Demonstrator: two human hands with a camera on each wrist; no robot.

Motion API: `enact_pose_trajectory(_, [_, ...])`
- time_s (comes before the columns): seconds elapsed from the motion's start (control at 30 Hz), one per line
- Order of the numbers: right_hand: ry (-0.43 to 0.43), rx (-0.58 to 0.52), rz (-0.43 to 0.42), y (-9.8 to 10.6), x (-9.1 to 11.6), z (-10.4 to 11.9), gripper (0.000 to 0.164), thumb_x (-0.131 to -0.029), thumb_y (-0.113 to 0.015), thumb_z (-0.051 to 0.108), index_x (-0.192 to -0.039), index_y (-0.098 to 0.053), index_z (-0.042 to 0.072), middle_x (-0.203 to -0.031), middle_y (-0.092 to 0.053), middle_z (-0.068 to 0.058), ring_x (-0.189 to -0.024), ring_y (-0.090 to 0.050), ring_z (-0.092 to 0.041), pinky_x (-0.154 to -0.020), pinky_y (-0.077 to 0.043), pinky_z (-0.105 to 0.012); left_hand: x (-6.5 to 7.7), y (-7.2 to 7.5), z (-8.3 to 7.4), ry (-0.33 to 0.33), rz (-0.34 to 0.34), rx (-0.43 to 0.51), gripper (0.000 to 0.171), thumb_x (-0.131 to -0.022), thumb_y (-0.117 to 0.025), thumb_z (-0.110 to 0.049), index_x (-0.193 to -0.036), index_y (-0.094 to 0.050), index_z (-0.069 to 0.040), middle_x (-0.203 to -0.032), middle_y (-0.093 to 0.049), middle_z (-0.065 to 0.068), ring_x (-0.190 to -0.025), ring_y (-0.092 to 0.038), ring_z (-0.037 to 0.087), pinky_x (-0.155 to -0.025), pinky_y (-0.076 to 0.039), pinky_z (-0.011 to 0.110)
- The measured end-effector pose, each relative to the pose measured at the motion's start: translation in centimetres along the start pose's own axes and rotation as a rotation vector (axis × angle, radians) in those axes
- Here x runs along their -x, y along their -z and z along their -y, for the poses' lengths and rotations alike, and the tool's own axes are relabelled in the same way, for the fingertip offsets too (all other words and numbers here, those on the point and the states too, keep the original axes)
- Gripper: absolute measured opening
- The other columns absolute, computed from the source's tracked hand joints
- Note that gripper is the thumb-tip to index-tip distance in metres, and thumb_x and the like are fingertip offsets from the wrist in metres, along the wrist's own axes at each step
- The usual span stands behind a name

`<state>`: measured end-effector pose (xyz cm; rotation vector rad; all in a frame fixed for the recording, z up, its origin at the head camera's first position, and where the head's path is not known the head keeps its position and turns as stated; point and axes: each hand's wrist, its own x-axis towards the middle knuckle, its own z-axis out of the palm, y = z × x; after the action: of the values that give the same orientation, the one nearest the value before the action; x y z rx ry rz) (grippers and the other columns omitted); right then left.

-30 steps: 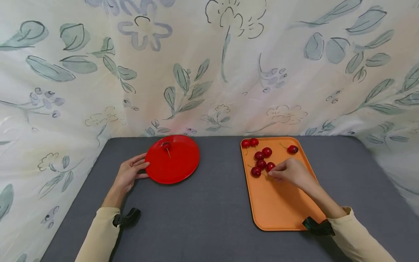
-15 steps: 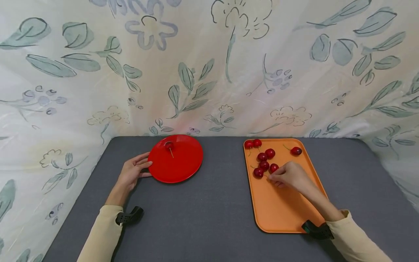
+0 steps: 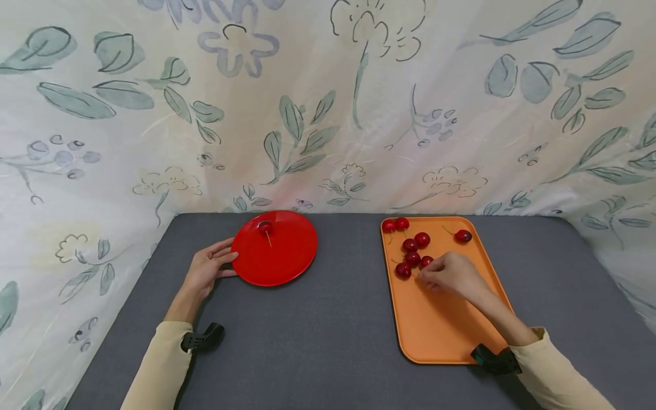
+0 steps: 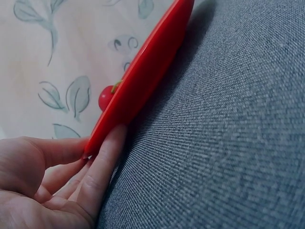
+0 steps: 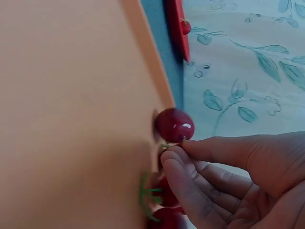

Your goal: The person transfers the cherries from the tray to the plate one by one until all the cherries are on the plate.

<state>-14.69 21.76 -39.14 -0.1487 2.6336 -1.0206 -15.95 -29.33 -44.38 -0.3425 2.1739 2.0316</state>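
My left hand (image 3: 205, 270) holds the near-left rim of a round red plate (image 3: 287, 256), thumb on the rim and fingers beneath it, as the left wrist view shows. One cherry (image 3: 265, 226) with its stem lies on that plate. Over an orange tray (image 3: 435, 330), my right hand (image 3: 453, 276) pinches between thumb and index finger at the stem of a dark red cherry (image 5: 175, 125). The same cherry (image 3: 403, 270) sits at the lower left of a cluster on the tray. Another cherry (image 3: 426, 261) is partly hidden beside my fingertips.
Several cherries (image 3: 410, 245) lie loosely grouped along the tray's left side. A lone cherry (image 3: 463, 236) rests near its upper right corner. Grey cloth (image 3: 348, 296) covers the table between plate and tray. A floral curtain (image 3: 318, 102) hangs along the back edge.
My right fingertips have shifted slightly left and down, from beside one cherry to the stem of the neighbouring one. The left hand and plate stay put. The head view has shifted a little.
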Motion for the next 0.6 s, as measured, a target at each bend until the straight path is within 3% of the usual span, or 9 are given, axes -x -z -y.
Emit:
enact_pose_trajectory(0.2, [0.052, -0.038, -0.014, 1.2, 0.1, 1.3, 0.020, -0.092, -0.066, 0.007, -0.098, -0.073, -0.010, -0.082, -0.073, -0.017, -0.069, -0.072, -0.027, -0.063, -0.060, -0.037, -0.1, 0.1, -0.2, -0.010, 0.006, 0.000, 0.060, -0.097, -0.062, -0.013, -0.150, -0.036, -0.002, -0.119, -0.063, 0.001, -0.088, -0.068, 0.006, -0.073, -0.060, 0.030])
enact_pose_trajectory(0.43, [0.130, 0.017, -0.079, 1.7, -0.9, 2.9, 0.021, -0.092, -0.068, 0.014, -0.097, -0.076, -0.005, -0.079, -0.073, -0.012, -0.073, -0.071, -0.028, -0.061, -0.057, -0.035, -0.3, 0.1, -0.3, -0.010, 0.007, 0.017, 0.060, -0.097, -0.063, -0.011, -0.149, -0.037, -0.001, -0.113, -0.065, -0.002, -0.087, -0.068, 0.006, -0.072, -0.060, 0.030])
enact_pose_trajectory(0.6, [0.134, -0.089, -0.062, 1.6, -2.2, 3.9, 0.029, -0.093, -0.068, 0.019, -0.104, -0.073, -0.007, -0.089, -0.074, -0.016, -0.082, -0.072, -0.031, -0.077, -0.059, -0.038, -0.5, 0.3, -0.2, -0.014, 0.006, 0.013, 0.060, -0.096, -0.064, -0.012, -0.148, -0.039, 0.000, -0.114, -0.064, -0.003, -0.089, -0.068, 0.007, -0.074, -0.060, 0.032])
